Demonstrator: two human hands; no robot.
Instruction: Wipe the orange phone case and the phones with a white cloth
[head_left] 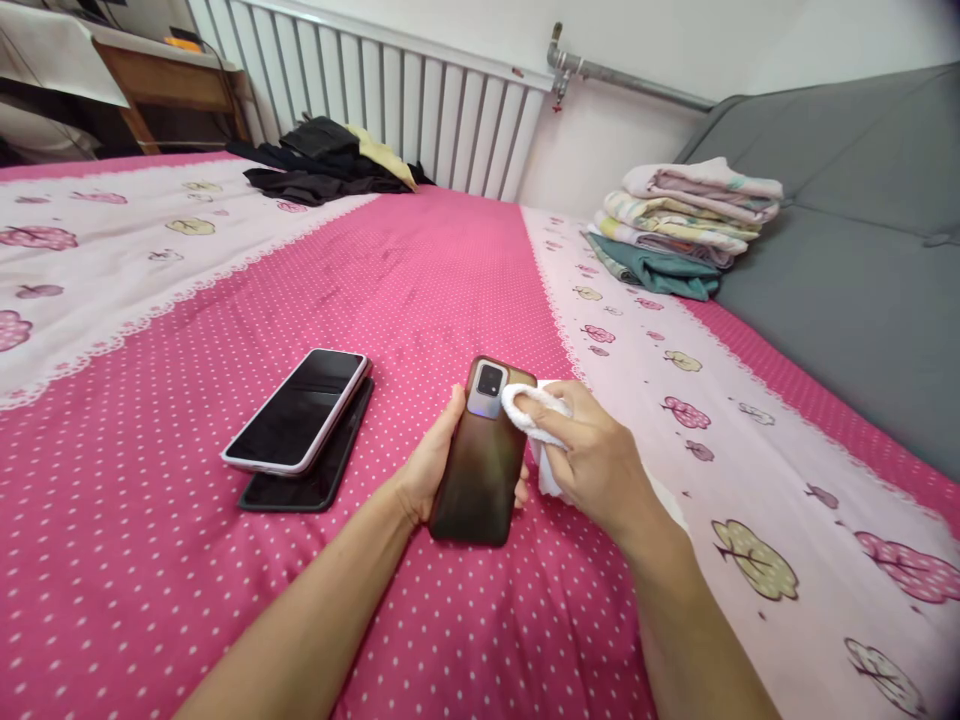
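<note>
My left hand (429, 462) is wrapped round a smartphone (478, 480) in a dark translucent case, its back and camera block facing me. Fingertips of that hand show at the phone's right edge. In my right hand (592, 450) is a bunched white cloth (534, 412), pressed against the upper right of the phone's back beside the camera. Part of the cloth hangs below the fingers. To the left, a phone with a pale rim (296, 410) lies screen up, partly on top of a black phone (330, 470).
A pink dotted bedspread (442, 270) with printed trees lies under everything. Folded bedding (682, 225) is stacked by the grey headboard (862, 200). Dark clothes (322, 165) lie near the white radiator (360, 85). A wooden table (165, 85) stands at the far left.
</note>
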